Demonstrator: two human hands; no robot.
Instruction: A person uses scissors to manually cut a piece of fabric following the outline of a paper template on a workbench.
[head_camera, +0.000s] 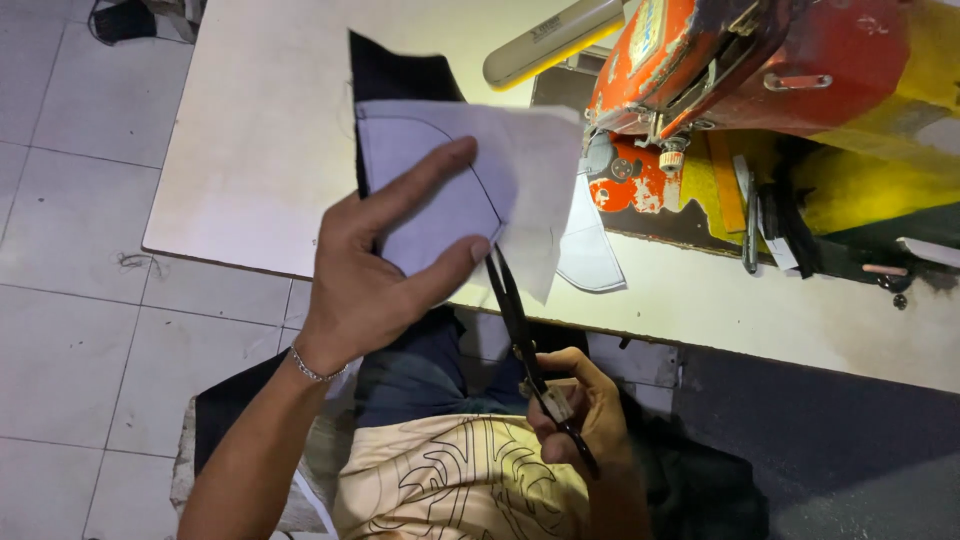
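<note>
My left hand (385, 270) grips a white piece of fabric (520, 170) marked with a curved dark line, with a black fabric layer (395, 75) behind it. Thumb and fingers pinch the piece from both sides above the table edge. My right hand (590, 410) holds black scissors (515, 310) by the handles near my lap. The blades point up and their tips meet the lower edge of the white fabric beside my left thumb.
A pale table (260, 130) carries an orange and red sewing machine (760, 70) at the upper right. A cut white fabric piece (590, 250) lies under the machine's head. A cream handle (545, 40) sticks out at the top. Tiled floor (70, 200) lies left.
</note>
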